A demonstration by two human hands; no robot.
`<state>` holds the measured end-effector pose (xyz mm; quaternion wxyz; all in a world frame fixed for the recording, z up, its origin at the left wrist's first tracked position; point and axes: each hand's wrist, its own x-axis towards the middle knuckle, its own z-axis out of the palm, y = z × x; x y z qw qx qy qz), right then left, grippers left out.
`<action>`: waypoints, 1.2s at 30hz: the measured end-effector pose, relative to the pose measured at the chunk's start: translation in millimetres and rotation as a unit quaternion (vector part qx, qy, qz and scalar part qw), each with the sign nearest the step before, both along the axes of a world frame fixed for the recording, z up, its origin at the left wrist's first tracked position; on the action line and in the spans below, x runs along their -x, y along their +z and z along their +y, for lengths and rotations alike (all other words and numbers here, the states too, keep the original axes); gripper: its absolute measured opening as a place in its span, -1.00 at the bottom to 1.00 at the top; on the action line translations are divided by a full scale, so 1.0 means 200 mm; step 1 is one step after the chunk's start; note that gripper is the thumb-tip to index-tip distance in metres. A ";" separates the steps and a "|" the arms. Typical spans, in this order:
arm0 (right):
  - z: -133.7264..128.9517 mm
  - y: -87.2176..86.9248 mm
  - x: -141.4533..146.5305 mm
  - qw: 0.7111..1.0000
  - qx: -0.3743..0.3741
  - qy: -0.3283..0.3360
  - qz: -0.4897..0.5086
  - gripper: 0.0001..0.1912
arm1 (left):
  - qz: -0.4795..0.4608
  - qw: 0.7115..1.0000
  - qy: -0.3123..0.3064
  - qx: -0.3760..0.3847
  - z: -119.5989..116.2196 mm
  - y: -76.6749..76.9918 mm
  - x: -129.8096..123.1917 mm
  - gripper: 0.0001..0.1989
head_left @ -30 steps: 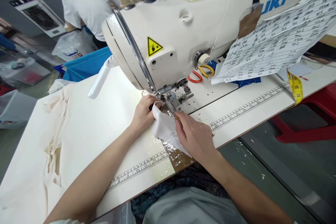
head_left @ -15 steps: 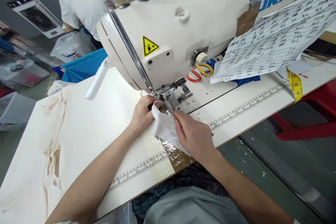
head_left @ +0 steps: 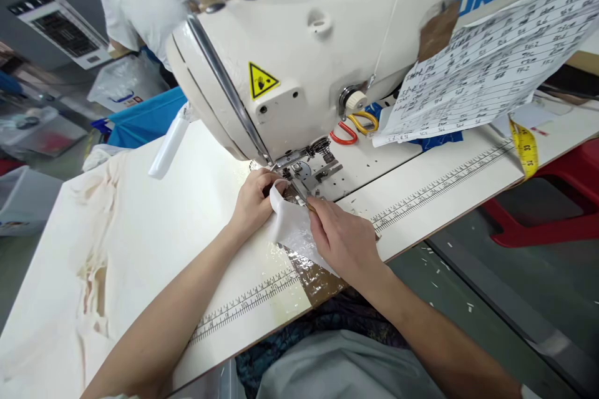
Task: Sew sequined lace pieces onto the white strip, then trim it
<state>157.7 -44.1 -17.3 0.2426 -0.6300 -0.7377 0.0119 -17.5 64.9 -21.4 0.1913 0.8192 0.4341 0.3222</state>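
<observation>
The left hand (head_left: 255, 202) pinches white cloth (head_left: 294, 224), which spreads between it and the right hand (head_left: 349, 240); the right hand grips a slim metal tool (head_left: 300, 189) angled toward the sewing machine (head_left: 299, 43), just beyond both hands on the counter (head_left: 156, 215)

Dressed in a grey-green top (head_left: 346, 368), ungloved on left hand (head_left: 253, 204) and right hand (head_left: 349, 240).
Pale at sleeve edge (head_left: 528, 392), lower right; clad in dark patterned cloth (head_left: 274, 336), bottom centre.
</observation>
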 end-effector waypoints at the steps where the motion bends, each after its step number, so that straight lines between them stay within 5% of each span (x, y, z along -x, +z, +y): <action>1: 0.00 0.00 0.00 1.000 0.001 -0.002 -0.001 -0.67 | 0.002 1.000 -0.002 -0.003 0.00 0.00 0.00 -0.82; 13: 0.00 0.01 0.00 1.000 0.017 -0.003 -0.007 -0.68 | 0.101 0.991 0.004 -0.089 0.00 0.00 -0.02 -0.91; 36: 0.00 0.03 0.00 0.999 0.043 -0.007 0.009 -0.70 | 0.062 0.992 0.001 -0.105 -0.02 0.00 0.00 -0.86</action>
